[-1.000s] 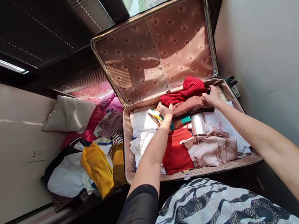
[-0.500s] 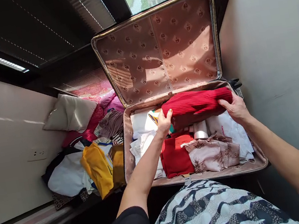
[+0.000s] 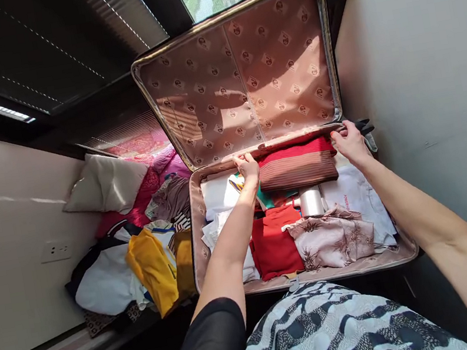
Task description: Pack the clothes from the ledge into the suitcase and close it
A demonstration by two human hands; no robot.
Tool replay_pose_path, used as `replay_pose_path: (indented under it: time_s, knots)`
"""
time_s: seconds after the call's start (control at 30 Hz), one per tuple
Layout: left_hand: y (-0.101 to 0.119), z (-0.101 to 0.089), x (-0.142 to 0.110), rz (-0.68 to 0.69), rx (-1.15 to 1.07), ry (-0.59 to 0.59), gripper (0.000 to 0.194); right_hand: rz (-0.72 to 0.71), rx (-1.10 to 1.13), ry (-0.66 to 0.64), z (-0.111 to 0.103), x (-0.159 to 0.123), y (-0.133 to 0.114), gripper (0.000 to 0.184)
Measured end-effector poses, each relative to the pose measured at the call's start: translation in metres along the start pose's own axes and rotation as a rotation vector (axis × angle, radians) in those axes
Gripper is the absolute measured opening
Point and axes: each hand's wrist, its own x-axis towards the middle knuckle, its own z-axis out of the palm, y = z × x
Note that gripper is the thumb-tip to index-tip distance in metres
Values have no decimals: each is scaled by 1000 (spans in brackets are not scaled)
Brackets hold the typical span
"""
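Lower centre: floral cloth (image 3: 336, 240), red cloth (image 3: 274, 246) | centre: silver can (image 3: 311, 202), then your knit bundle (image 3: 298, 172), in suitcase (image 3: 198, 205) | your left hand (image 3: 247, 169), fingers bunched, bundle's left end; right hand (image 3: 350, 144), fingers curled, right end; can't tell if gripping | risk: uneven tug could unfold bundle | upper centre: open lid (image 3: 280, 80), could drop if bumped

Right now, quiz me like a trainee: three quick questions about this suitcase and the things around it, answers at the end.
1. True or false: the pillow lies outside the suitcase.
2. What lies between the left hand and the right hand? A, a yellow top; B, ribbed clothing; C, a wall socket.
3. Fill in: in the picture, the patterned pink cloth lies just right of a ____ garment.

Key: 1, true; 2, B; 3, red.
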Motion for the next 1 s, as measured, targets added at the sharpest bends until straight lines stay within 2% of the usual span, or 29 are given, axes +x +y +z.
replay_pose_path:
  time_s: [0.07, 0.1, 0.17, 0.23, 0.33, 0.47, 0.6, 0.7, 0.8, 0.87, 0.93, 1.0]
  knots:
    - [-9, 1, -16, 180, 122, -2, 54, -213, -181, -16, 5, -19, 3, 71]
    - [-17, 2, -27, 302, 211, -47, 58, -328, -273, -61, 7, -33, 5, 73]
    - [-35, 6, -49, 530, 432, -230, 66, -534, -430, -225, 11, -61, 13, 75]
    - [-49, 16, -57, 611, 612, -404, 73, -658, -538, -403, 18, -75, 22, 72]
    - [-56, 37, -47, 583, 759, -453, 75, -624, -641, -505, 32, -63, 37, 66]
    - [-58, 64, -29, 575, 778, -444, 74, -500, -680, -456, 48, -36, 53, 64]
    - [-54, 71, -30, 532, 778, -502, 74, -461, -574, -439, 50, -34, 62, 65]
    - [-43, 70, -33, 514, 747, -566, 80, -362, -451, -433, 47, -25, 77, 69]
    - [-35, 64, -35, 504, 698, -596, 86, -289, -355, -425, 52, 2, 94, 76]
    - [-34, 52, -47, 516, 642, -564, 79, -288, -288, -442, 53, 19, 100, 76]
    - [-42, 26, -70, 581, 554, -490, 67, -270, -254, -472, 47, 29, 100, 74]
    - [-62, -20, -99, 651, 426, -406, 56, -244, -279, -481, 34, 27, 96, 78]
